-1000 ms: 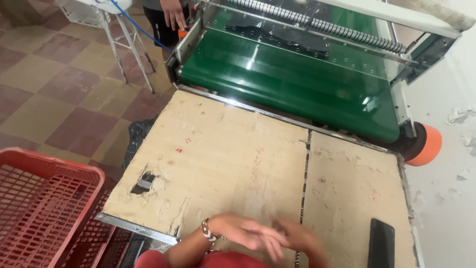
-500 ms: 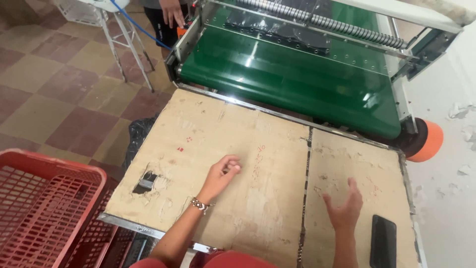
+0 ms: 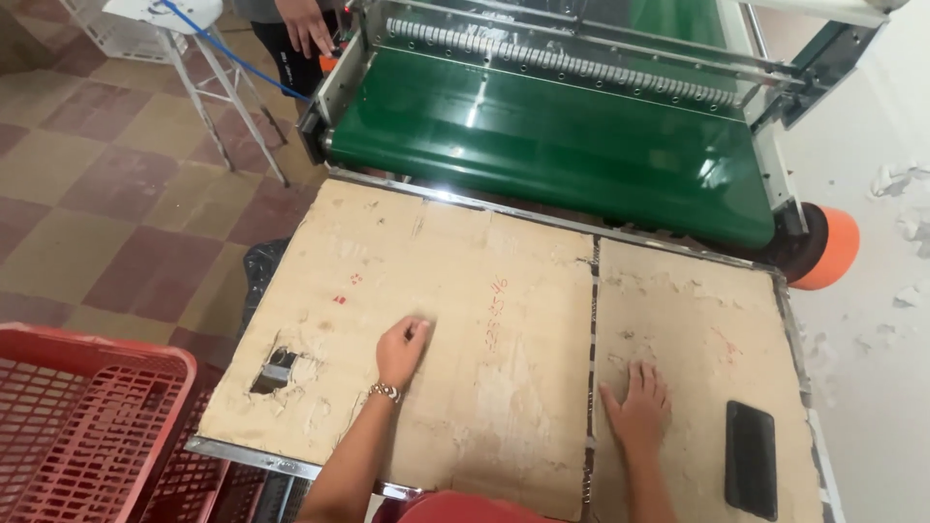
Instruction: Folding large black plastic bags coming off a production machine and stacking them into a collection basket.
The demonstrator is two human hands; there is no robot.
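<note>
— Where are the hands?
— Both on the cardboard sheet [image 3: 484, 320] at frame centre; left hand [image 3: 402, 351] loosely curled, holding nothing; right hand [image 3: 639, 407] flat, fingers spread, lower right.
— The cardboard?
— Tan, torn, scuffed; red marks; seam down the middle.
— Around it?
— Black phone [image 3: 751, 457] lower right; red crate [image 3: 82, 426] lower left; green belt [image 3: 562, 145] above.

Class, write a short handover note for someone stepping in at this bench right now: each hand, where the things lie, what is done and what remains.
Left hand: loosely curled, resting on the left cardboard sheet, holding nothing.
Right hand: flat, palm down on the right cardboard sheet, empty.
A black phone lies right of that hand.
Green conveyor belt beyond the bench carries nothing; another person's hand is at its far left corner.
Red crate sits to the left.
Done: nothing visible on the sheets. Left: cannot tell.
</note>
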